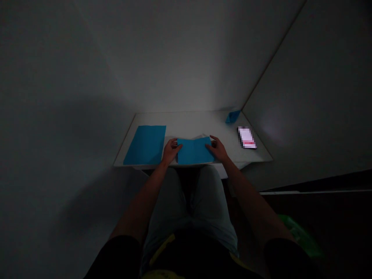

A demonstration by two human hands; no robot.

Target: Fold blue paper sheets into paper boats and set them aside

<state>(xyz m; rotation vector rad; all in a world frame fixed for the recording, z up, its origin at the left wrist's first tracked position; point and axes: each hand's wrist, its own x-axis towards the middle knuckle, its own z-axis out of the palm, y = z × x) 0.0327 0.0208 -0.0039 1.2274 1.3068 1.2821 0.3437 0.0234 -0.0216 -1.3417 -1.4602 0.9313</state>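
Note:
A blue sheet of paper [194, 152] is held at its two sides near the front edge of the white table. My left hand [172, 148] pinches its left edge, thumb on top and fingers behind. On the right edge my right hand [216, 148] grips in the same way, its fingers partly hidden behind the paper. The sheet's upper edge bows slightly down in the middle, and its lower edge lies close to the table's edge. Left of my left hand, a larger blue sheet [147, 145] lies flat.
A small folded blue paper piece [233, 116] stands at the table's back right corner. A phone [247, 138] with a lit, blurred screen lies at the right. The white table [186, 118] meets walls at its back and sides. Something green [300, 234] is on the dark floor.

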